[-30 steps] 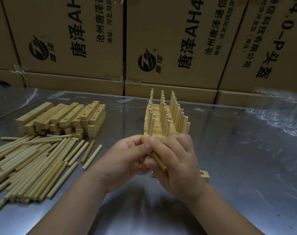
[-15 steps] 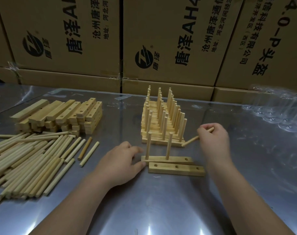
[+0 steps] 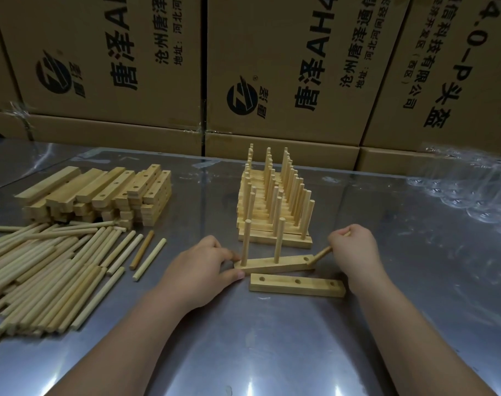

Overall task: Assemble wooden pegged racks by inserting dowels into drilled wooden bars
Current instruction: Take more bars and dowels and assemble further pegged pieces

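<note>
A wooden bar [image 3: 286, 264] lies on the metal table with two dowels standing upright in it and its right hole free. My left hand [image 3: 203, 270] pinches the bar's left end between thumb and fingers. My right hand [image 3: 355, 252] grips a dowel [image 3: 320, 255], tilted, its lower tip at the bar's right hole. A second drilled bar [image 3: 297, 285] with three bare holes lies just in front. Behind stands a row of finished pegged racks [image 3: 272, 207].
A heap of loose dowels [image 3: 49, 270] covers the table's left side, with a stack of drilled bars [image 3: 100, 195] behind it. Cardboard boxes [image 3: 300, 67] wall off the back. Clear plastic wrap [image 3: 466, 190] lies at the right.
My right hand has brought the dowel down and left, from beside the finished racks to the bar's right hole. The bar's right end has swung slightly away. A second ago both hands were together holding a dowel.
</note>
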